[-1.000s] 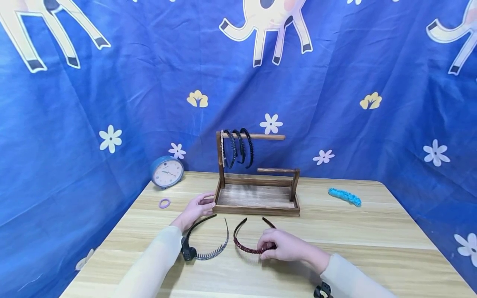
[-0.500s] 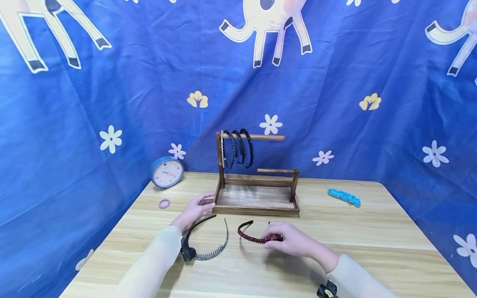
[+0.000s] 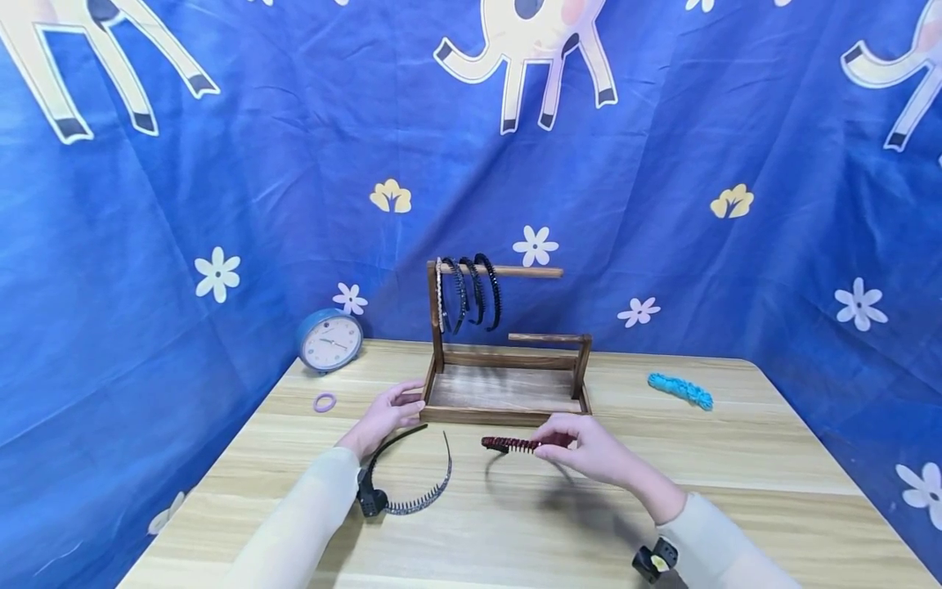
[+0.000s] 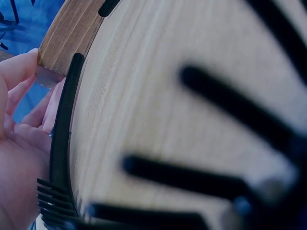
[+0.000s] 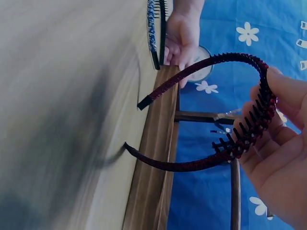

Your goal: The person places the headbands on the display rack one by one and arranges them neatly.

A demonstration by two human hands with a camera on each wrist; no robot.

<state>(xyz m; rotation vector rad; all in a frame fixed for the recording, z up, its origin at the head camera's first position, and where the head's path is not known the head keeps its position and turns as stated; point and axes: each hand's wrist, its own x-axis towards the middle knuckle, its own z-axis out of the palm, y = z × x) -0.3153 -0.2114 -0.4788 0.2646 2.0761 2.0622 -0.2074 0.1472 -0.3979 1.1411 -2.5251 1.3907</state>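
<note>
My right hand (image 3: 589, 450) pinches a dark red toothed headband (image 3: 508, 444) by its curved middle. The right wrist view shows the headband (image 5: 189, 166) with its two ends pointing down close over the table. It is just in front of a wooden headband rack (image 3: 471, 414). My left hand (image 3: 386, 417) holds the rack's front left corner, thumb and fingers on either side of the wood. Beneath that wrist lies a black headband with a glittery toothed section (image 3: 418, 504). In the left wrist view its dark arm (image 4: 62, 124) runs beside my fingers.
Several headbands, including a black one (image 3: 493, 298), hang toward the left of the rack's upper bar (image 3: 533, 271). A lower bar (image 3: 545, 337) stands at right. A blue clock (image 3: 331, 342), a purple ring (image 3: 325, 402) and a bright blue fuzzy band (image 3: 680, 390) are on the table.
My right hand has lifted the dark red headband off the table, moved it toward the rack and slightly right, and tilted it upright. My left hand has stayed at the rack's corner.
</note>
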